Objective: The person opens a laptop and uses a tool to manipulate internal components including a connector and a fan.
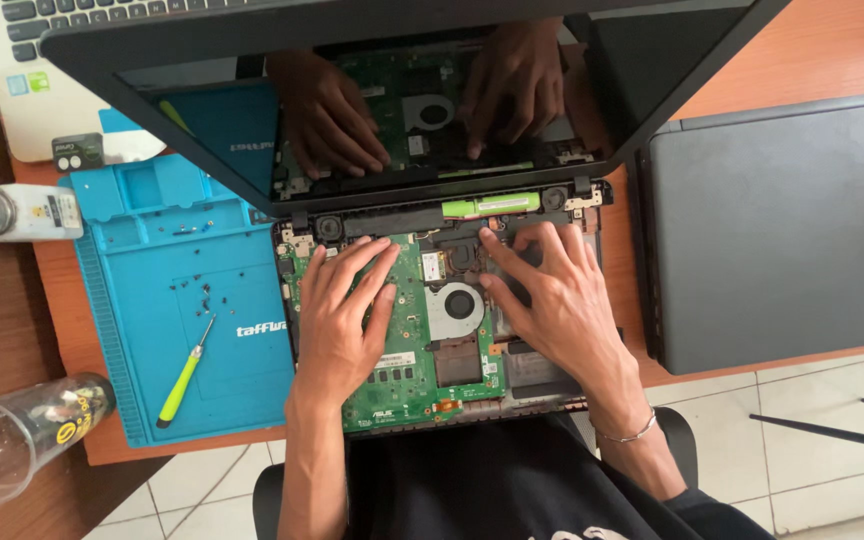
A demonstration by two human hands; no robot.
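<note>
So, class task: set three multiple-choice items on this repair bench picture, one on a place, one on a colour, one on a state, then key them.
1. Where does the screwdriver lie?
A. on the blue mat
B. on the closed grey laptop
C. in the plastic cup

2. What colour is the circuit board under the hands?
A. red
B. green
C. white

3. How are the left hand and right hand?
A. both clenched round a tool
B. one lifted off the table
C. both laid open on the opened laptop

Answers: 1 A, it lies on the mat beside the loose screws; 2 B, the bare board shows green; 3 C, the fingers are spread flat and hold nothing.
</note>
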